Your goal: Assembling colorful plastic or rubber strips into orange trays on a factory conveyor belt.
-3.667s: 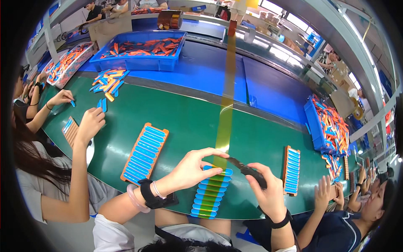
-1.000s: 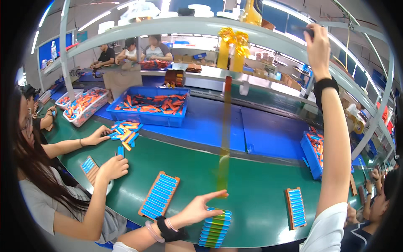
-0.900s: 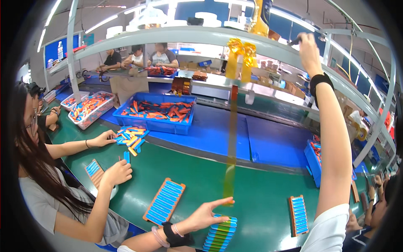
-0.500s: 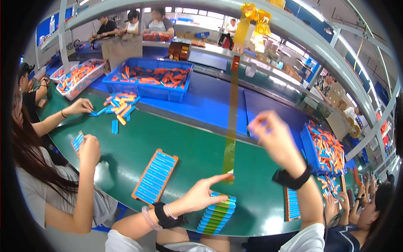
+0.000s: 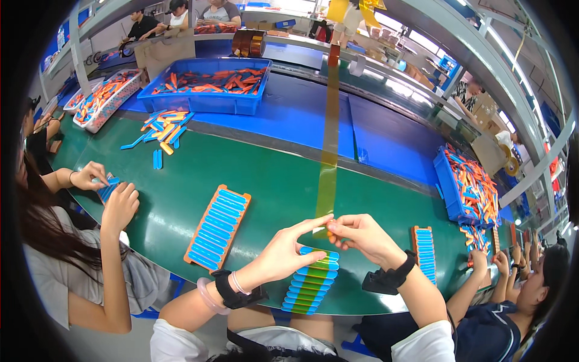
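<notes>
In the head view, I'm keeping my left hand (image 5: 280, 250) toward six o'clock, its thumb resting on the top of a taped row of blue strips (image 5: 309, 282) and its index finger stretching out to the yellow tape (image 5: 327, 163). The other fingers are hiding, leaving me unable to tell whether they're gripping. My right hand (image 5: 362, 236), toward five o'clock, is pinching the tape's lower end between thumb and fingertips. The tape is running down from twelve o'clock over the green table (image 5: 271, 172). Filled orange-brown trays are lying at eight o'clock (image 5: 231, 235) and four o'clock (image 5: 416, 250); blue bins are sitting at eleven (image 5: 196, 104) and three (image 5: 451, 193).
</notes>
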The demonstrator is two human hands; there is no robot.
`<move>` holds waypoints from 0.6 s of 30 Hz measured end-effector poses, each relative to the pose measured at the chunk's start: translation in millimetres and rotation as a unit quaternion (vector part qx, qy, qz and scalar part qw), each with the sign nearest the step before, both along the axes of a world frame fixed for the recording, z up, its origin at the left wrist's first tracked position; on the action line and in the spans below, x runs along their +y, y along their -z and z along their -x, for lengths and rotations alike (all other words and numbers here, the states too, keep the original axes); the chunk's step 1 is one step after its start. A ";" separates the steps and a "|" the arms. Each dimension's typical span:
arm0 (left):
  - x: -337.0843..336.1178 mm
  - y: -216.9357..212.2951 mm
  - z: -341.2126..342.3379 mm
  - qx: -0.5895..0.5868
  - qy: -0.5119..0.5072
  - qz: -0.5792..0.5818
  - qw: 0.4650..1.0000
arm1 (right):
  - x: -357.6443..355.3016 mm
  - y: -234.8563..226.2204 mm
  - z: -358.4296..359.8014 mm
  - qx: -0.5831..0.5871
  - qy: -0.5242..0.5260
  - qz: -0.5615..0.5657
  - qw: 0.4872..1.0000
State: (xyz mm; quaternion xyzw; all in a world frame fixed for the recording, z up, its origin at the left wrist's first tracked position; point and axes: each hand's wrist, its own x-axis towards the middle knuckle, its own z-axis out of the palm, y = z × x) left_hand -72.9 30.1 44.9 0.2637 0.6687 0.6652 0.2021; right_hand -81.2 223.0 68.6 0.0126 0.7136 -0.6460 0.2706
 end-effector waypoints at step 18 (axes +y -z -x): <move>-36.3 4.4 -76.3 -0.153 -0.187 -0.069 0.968 | -4.1 49.7 39.7 0.101 -0.070 -0.308 0.943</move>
